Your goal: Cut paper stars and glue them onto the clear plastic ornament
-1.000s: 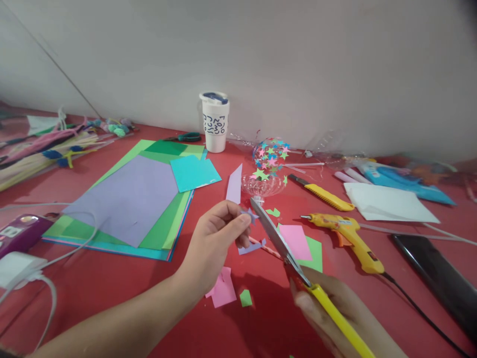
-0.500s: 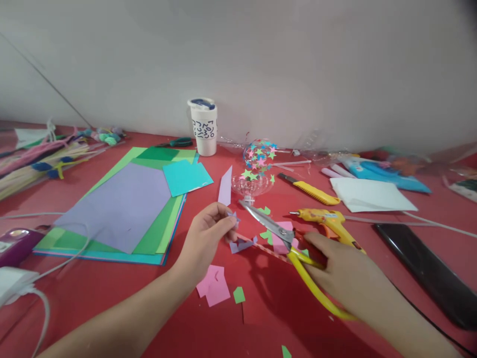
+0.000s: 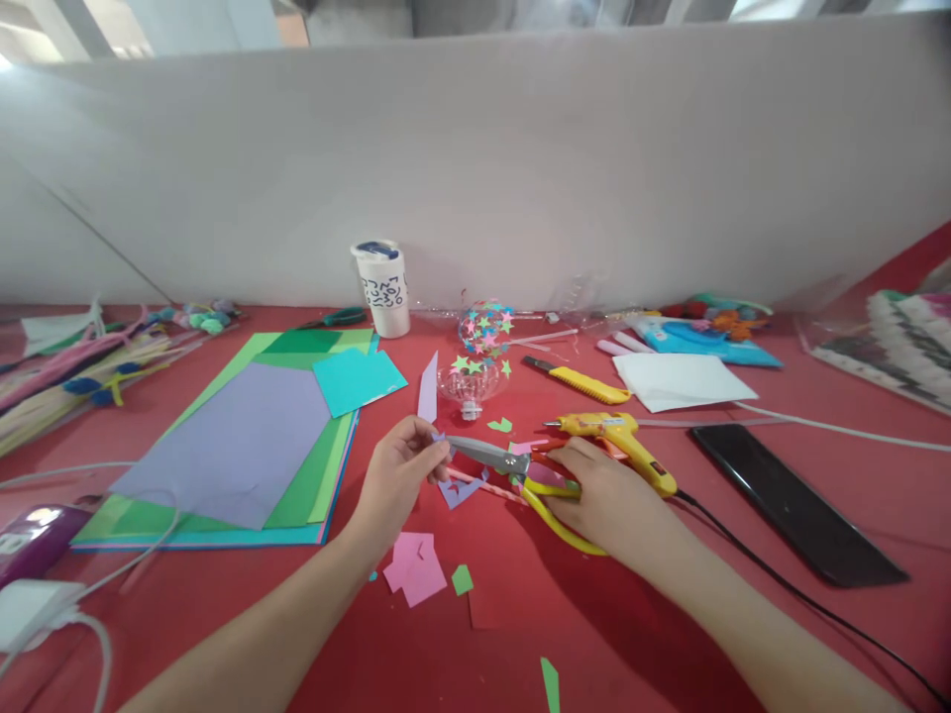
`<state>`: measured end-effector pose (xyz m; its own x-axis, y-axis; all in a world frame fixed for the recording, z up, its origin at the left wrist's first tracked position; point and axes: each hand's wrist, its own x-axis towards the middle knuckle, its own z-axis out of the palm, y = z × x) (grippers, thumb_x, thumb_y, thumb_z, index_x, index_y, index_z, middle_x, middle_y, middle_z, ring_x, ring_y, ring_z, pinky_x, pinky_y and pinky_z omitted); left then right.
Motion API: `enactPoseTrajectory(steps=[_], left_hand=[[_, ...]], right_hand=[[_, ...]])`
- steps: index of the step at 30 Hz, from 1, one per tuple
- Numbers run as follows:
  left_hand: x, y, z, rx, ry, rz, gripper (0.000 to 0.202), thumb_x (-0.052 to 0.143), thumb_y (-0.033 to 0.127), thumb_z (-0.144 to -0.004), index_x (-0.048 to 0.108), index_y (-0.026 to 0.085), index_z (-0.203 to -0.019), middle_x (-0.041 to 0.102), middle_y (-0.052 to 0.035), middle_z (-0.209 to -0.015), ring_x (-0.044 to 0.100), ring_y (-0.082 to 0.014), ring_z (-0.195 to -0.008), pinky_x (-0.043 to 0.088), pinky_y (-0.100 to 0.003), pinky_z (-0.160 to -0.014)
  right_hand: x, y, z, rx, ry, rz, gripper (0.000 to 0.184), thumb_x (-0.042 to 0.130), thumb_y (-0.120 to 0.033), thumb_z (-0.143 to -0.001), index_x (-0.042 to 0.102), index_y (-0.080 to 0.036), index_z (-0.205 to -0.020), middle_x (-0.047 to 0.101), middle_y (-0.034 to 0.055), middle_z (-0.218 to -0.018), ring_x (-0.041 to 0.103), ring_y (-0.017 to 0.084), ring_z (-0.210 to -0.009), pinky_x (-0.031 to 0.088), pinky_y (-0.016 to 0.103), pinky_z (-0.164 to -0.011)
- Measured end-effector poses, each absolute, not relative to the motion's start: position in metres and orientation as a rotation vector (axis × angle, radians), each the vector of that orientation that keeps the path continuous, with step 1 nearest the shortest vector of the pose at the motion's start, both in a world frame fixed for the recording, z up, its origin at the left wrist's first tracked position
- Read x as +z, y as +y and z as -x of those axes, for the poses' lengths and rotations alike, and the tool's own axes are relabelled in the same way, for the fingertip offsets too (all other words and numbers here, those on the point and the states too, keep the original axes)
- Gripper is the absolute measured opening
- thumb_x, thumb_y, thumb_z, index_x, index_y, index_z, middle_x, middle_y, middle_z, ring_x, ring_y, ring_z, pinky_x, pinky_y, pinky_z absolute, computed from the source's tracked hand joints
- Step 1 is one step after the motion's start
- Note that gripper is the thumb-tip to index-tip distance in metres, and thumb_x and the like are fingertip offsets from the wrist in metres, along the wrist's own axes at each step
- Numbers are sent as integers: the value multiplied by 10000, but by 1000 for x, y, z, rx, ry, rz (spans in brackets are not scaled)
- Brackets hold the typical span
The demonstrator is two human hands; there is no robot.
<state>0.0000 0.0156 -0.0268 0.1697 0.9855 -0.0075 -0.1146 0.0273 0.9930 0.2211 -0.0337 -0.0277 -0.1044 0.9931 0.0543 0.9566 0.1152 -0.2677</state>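
Observation:
My left hand (image 3: 399, 477) pinches a tiny purple paper piece (image 3: 438, 437) between thumb and fingers, just above the red table (image 3: 223, 604). My right hand (image 3: 605, 495) grips yellow-handled scissors (image 3: 512, 468), whose blades point left and reach the purple piece. A purple paper scrap (image 3: 455, 491) and a thin striped stick lie under the blades. Just behind stands a clear plastic ball with coloured paper stars (image 3: 482, 335) on a clear base.
A stack of coloured paper sheets (image 3: 245, 446) lies at left, pipe cleaners (image 3: 81, 361) farther left. A white cup (image 3: 384, 287), yellow utility knife (image 3: 580, 380), yellow glue gun (image 3: 616, 441), white paper (image 3: 680, 379) and a black phone (image 3: 788, 500) sit behind and right. Pink scraps (image 3: 412, 569) lie near.
The camera tilted up. My right hand has moved in from the lower right and swung the scissors flat, blades toward the purple piece. My left hand dropped slightly.

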Motion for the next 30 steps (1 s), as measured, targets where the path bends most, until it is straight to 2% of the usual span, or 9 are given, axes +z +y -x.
enactPoseTrajectory(steps=[5,11,15,21,24,28,30], left_hand=[[-30,18,2,1130,1020,-1216,68,628,215,-727,595,163,-698,584,46,-551,525,-77,-480,409,-204,-507],[-31,25,8,1192,1073,-1200,187,581,270,-766,662,160,-894,597,33,-623,539,-80,-535,423,-205,-544],[-31,25,6,1166,1078,-1224,184,596,276,-747,667,163,-874,598,30,-598,547,-93,-517,433,-216,-530],[-31,18,1,1055,1068,-1269,127,638,292,-715,635,167,-690,591,25,-538,548,-111,-458,431,-223,-479],[-27,13,-1,997,1106,-1299,134,636,296,-729,671,166,-733,553,39,-504,497,-95,-426,407,-211,-457],[-27,9,-3,930,1126,-1299,147,653,302,-722,684,174,-787,547,36,-519,502,-103,-454,413,-208,-457],[-30,8,-4,910,1094,-1256,134,663,310,-717,648,181,-748,564,32,-528,521,-107,-456,419,-209,-460]], right_hand=[[-31,-35,-218,266,-2136,1901,280,598,-154,-761,632,-160,-1038,629,112,-1083,631,261,-940,486,330,-763],[-32,-38,-214,303,-2149,1915,265,609,-198,-799,622,-130,-1055,626,137,-1066,647,264,-871,495,334,-698],[-26,-42,-210,340,-2221,1909,204,570,-184,-825,639,-104,-999,653,144,-986,650,289,-858,497,379,-725],[-20,-44,-209,356,-2291,1910,284,546,-84,-746,645,-95,-1012,669,151,-972,658,304,-829,506,395,-689],[-20,-43,-208,320,-2315,1893,281,539,-73,-739,658,-103,-992,673,154,-973,645,318,-862,489,415,-714],[-18,-43,-207,280,-2325,1857,162,592,-183,-786,684,-177,-918,682,108,-915,634,299,-860,463,388,-711],[-16,-41,-212,253,-2286,1874,110,580,-247,-824,678,-207,-854,681,77,-863,642,263,-796,457,347,-668]])
